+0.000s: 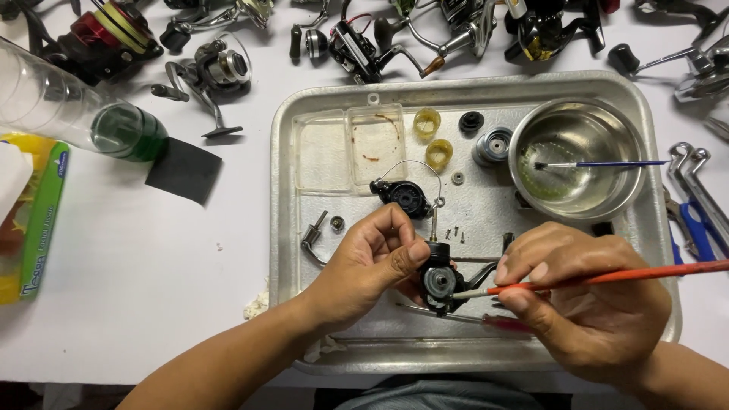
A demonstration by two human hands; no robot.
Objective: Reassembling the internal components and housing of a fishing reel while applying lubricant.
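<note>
My left hand (376, 254) grips a small black fishing reel body (438, 282) over the metal tray (304, 137), its round gear face turned up. My right hand (581, 292) holds a thin brush with an orange-red handle (607, 277), and the brush tip touches the reel body's right side. A black rotor with a wire bail (408, 194) lies on the tray just beyond my left hand. Several tiny screws (454, 232) lie next to it.
A steel bowl (577, 125) with greenish liquid and a blue-handled brush (600, 164) sits at the tray's right. Clear plastic lid, yellow rings, spool parts fill the tray's back. Several reels line the table's far edge. A clear bottle (68, 114), tissue pack and wrenches (695, 190) flank the tray.
</note>
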